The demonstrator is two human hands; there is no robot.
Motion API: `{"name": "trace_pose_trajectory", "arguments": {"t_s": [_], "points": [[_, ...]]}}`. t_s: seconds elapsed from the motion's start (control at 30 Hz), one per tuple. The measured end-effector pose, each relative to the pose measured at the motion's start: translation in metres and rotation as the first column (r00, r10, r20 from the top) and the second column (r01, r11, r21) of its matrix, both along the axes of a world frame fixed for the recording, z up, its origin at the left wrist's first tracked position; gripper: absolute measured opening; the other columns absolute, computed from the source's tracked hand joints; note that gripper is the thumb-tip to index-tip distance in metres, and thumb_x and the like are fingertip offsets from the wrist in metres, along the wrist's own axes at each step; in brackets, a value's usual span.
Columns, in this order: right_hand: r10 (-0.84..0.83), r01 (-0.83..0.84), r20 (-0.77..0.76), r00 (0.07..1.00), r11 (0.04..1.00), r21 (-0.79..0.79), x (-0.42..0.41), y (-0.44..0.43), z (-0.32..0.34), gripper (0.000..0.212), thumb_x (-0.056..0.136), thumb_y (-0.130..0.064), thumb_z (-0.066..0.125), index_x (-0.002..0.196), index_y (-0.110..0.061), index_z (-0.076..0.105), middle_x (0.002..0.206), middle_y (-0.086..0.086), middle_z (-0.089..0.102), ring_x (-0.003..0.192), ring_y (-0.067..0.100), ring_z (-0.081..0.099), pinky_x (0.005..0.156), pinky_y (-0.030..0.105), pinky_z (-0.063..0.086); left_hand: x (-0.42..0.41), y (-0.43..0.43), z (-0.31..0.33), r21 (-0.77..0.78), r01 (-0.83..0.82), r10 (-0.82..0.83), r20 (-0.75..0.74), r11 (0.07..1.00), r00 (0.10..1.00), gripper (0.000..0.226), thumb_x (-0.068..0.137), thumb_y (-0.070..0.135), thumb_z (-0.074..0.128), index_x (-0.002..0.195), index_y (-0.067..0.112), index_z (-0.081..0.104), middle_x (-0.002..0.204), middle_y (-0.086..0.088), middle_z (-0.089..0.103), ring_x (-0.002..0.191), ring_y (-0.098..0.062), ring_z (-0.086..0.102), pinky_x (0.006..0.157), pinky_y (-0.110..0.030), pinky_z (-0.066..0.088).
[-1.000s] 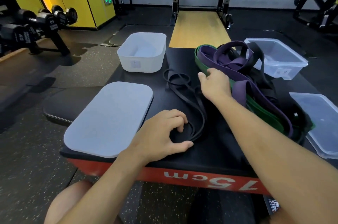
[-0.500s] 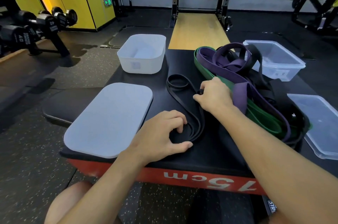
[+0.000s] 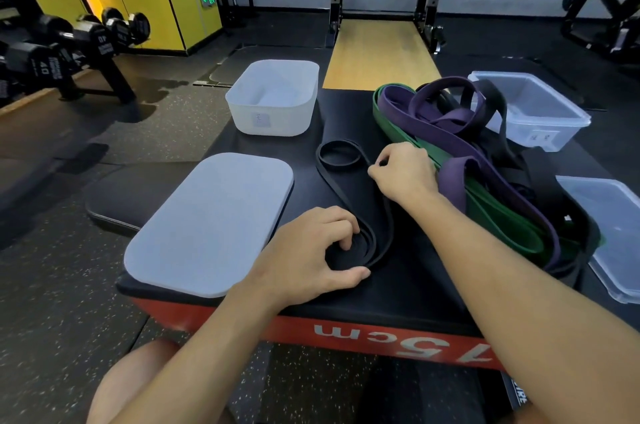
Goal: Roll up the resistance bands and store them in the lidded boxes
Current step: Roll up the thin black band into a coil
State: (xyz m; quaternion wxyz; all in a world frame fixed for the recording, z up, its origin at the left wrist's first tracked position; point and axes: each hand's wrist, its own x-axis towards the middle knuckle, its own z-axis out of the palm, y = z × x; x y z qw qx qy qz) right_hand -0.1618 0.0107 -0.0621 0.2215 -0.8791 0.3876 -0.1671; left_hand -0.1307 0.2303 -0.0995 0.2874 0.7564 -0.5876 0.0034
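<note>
A thin black resistance band (image 3: 337,182) lies on the black box top, looped at its far end. My left hand (image 3: 311,255) grips its near end, fingers curled round the rolled start. My right hand (image 3: 403,170) pinches the band's right strand further up. To the right lies a tangled pile of purple bands (image 3: 450,125), a green band (image 3: 498,215) and wider black bands. A white open box (image 3: 275,96) stands at the back, its grey lid (image 3: 211,221) flat at the left. A clear box (image 3: 533,111) stands at the back right, its clear lid (image 3: 613,233) at the right edge.
The work surface is a black-topped plyo box (image 3: 398,292) with a red front marked 75cm. A black bench pad (image 3: 138,191) adjoins it on the left. A dumbbell rack (image 3: 59,49) stands far left, a squat rack with a wooden platform (image 3: 381,52) behind.
My right hand left the purple-green pile, moved down-left and took hold of the thin black band's right strand. The band's far loop shifted slightly. My left hand stayed in place.
</note>
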Motion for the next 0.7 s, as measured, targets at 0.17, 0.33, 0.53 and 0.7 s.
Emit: {"name": "trace_pose_trajectory", "arguments": {"t_s": [0.17,0.33,0.53,0.7], "points": [[-0.079,-0.193,0.512,0.855,0.868,0.457,0.008,0.004,0.002,0.022,0.084,-0.006,0.072,0.098,-0.022,0.073,0.091,0.003,0.076,0.086,0.016,0.069,0.083,0.032,0.055,0.000,0.000,0.000,-0.004,0.001,-0.001,-0.001,1.000,1.000,0.040,0.082,0.060,0.074,0.082,0.030,0.047,0.116,0.025,0.060,0.105,-0.004,0.055,0.085,-0.031,0.049],[-0.286,-0.398,0.754,0.592,0.710,0.582,0.014,-0.007,0.028,0.017,0.090,0.002,0.066,0.088,-0.015,0.071,0.078,0.005,0.073,0.075,0.015,0.067,0.074,0.023,0.053,0.000,0.000,0.000,-0.004,0.001,-0.001,-0.001,1.000,1.000,0.040,0.082,0.060,0.074,0.082,0.031,0.047,0.117,0.024,0.060,0.107,-0.005,0.056,0.086,-0.031,0.050],[-0.163,-0.374,0.608,0.777,0.658,0.654,0.021,-0.011,0.002,0.033,0.104,0.002,0.046,0.128,-0.009,0.067,0.115,0.004,0.073,0.103,0.016,0.065,0.083,0.024,0.048,0.000,-0.001,0.000,-0.005,-0.002,0.002,0.000,1.000,1.000,0.040,0.082,0.060,0.074,0.082,0.030,0.047,0.116,0.025,0.060,0.106,-0.004,0.055,0.085,-0.030,0.049],[-0.059,-0.187,0.405,0.913,0.820,0.540,0.012,-0.012,-0.009,0.038,0.108,-0.015,0.045,0.145,-0.016,0.054,0.139,0.001,0.060,0.128,0.022,0.057,0.112,0.042,0.046,-0.001,0.000,0.000,-0.001,-0.005,0.005,-0.009,1.000,1.000,0.039,0.082,0.058,0.076,0.081,0.030,0.047,0.117,0.025,0.060,0.106,-0.004,0.055,0.086,-0.027,0.048]]}}
